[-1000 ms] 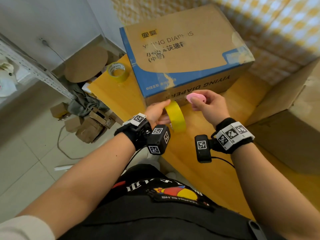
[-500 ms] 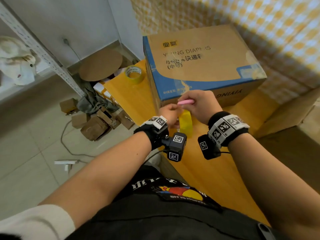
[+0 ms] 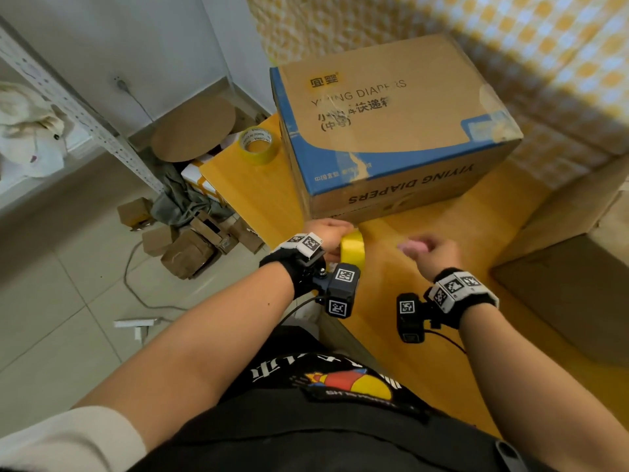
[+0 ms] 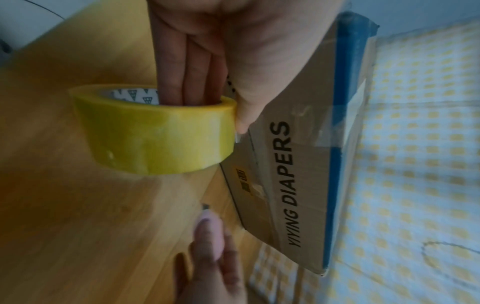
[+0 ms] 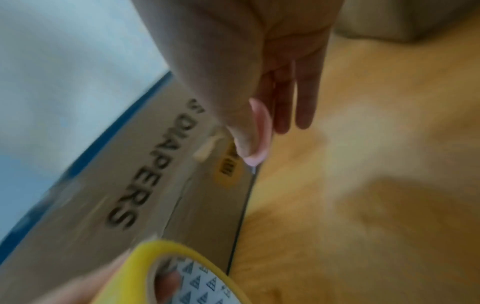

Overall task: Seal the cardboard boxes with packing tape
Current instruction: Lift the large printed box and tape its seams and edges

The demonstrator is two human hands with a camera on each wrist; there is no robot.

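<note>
A brown and blue cardboard box (image 3: pixel 391 131) printed YIYING DIAPERS stands on the yellow wooden table (image 3: pixel 425 335), flaps down, with clear tape running over its near edge. My left hand (image 3: pixel 335 238) holds a yellow roll of packing tape (image 3: pixel 353 248) just in front of the box's lower near corner. In the left wrist view, its fingers (image 4: pixel 187 67) sit inside the core and the thumb presses the roll (image 4: pixel 158 131) from outside. My right hand (image 3: pixel 439 253), a hand's width to the right, grips a small pink cutter (image 3: pixel 413 247). Its blade tip (image 4: pixel 206 206) points at the box side (image 5: pixel 155 185).
A second yellow tape roll (image 3: pixel 257 144) lies at the table's far left corner. A larger cardboard box (image 3: pixel 578 267) borders the table on the right. Small crumpled boxes (image 3: pixel 190 240), a cable and a metal shelf (image 3: pixel 85 114) stand on the floor to the left.
My right hand with the pink cutter has swung away from the roll to the right. My left hand has stayed by the box's near edge with the roll.
</note>
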